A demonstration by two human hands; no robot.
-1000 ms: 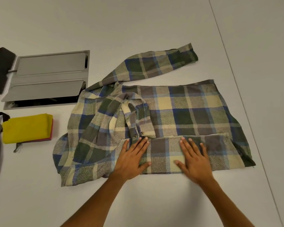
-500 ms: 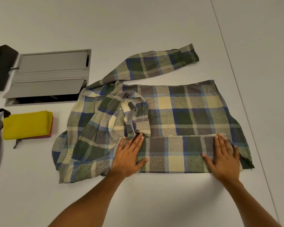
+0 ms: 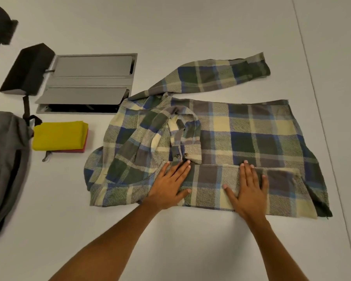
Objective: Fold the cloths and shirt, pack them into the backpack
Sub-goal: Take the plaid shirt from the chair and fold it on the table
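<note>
Since half a second ago our right hand (image 3: 249, 191) slid back toward our left hand (image 3: 170, 185); both press flat, fingers straight, on the folded near edge of the plaid flannel shirt (image 3: 241, 134). Left of the shirt lie the folded yellow cloth (image 3: 59, 136), seemingly atop a red one, and the grey backpack (image 3: 4, 163).

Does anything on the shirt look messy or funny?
Yes. One sleeve of the blue, green and cream plaid shirt sticks out sideways at the far edge, unfolded, and the collar area is bunched up.
</note>
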